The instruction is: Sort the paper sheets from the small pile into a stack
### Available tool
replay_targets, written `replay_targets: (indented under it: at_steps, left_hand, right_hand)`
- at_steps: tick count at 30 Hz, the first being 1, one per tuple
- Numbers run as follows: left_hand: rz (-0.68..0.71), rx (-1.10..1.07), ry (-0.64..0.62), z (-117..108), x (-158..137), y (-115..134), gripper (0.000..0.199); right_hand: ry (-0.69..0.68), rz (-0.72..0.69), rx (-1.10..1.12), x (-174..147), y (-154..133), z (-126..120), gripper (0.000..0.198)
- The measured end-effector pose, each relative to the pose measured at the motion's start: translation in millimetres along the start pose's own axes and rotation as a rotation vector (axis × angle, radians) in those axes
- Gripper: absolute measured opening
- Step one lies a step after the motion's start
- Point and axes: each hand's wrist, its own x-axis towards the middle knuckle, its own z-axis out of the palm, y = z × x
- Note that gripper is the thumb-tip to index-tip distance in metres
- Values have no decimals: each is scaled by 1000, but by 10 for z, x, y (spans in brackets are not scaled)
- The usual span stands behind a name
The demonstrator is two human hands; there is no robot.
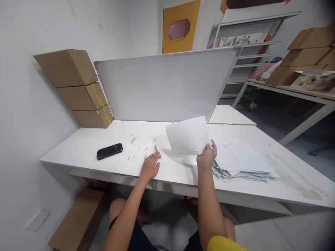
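Note:
My right hand (206,155) grips several sheets of white paper (187,135) by their lower right corner, thumb and fingers closed. The sheets are lifted and tilted above the table. Low over the white table (178,170), my left hand (150,166) has its fingers stretched out, with the fingertips at a small cream-coloured object (157,148). That object has a dark detail at its near end; its kind I cannot make out. Just right of my right forearm lies a loose stack of papers (243,160), white on top with uneven printed edges showing.
A black phone (109,151) lies on the left of the table. Stacked cardboard boxes (82,96) stand at the back left, beside an upright whiteboard (164,87). Another cardboard box (78,216) sits below the table. More boxes (309,57) rest on a side table at right.

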Motion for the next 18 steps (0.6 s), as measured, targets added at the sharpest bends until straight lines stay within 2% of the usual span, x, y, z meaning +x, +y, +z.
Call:
replay_targets:
  at_steps: [2, 4, 6, 8, 10, 13, 15, 18]
  left_hand:
    - [-39, -103, 86, -62, -155, 119, 42]
    - [-181, -278, 228, 34, -436, 282, 39]
    - [-424, -508, 381, 289, -792, 493, 43]
    - [-616, -784, 416, 592, -1128, 736, 49]
    - [-766, -1071, 305, 804, -1358, 948, 52]
    - [-905, -1369, 128, 854, -1444, 1080, 54]
    - [-954, -1459, 86, 793, -1395, 1052, 55]
    - [-982, -1477, 49, 725, -1356, 978, 53]
  right_hand:
    - [69, 41, 26, -273, -65, -153, 38]
    - [63, 103, 20, -600, -80, -323, 38]
    - [35, 183, -7, -924, -49, -544, 37]
    - [41, 285, -28, -1204, -1, -817, 36]
    - [72, 377, -43, -1431, 33, -1108, 36]
    - [107, 421, -112, -1676, 36, -1492, 32]
    - [118, 400, -175, -1770, 14, -1682, 29]
    - [116, 378, -225, -1813, -28, -1863, 31]
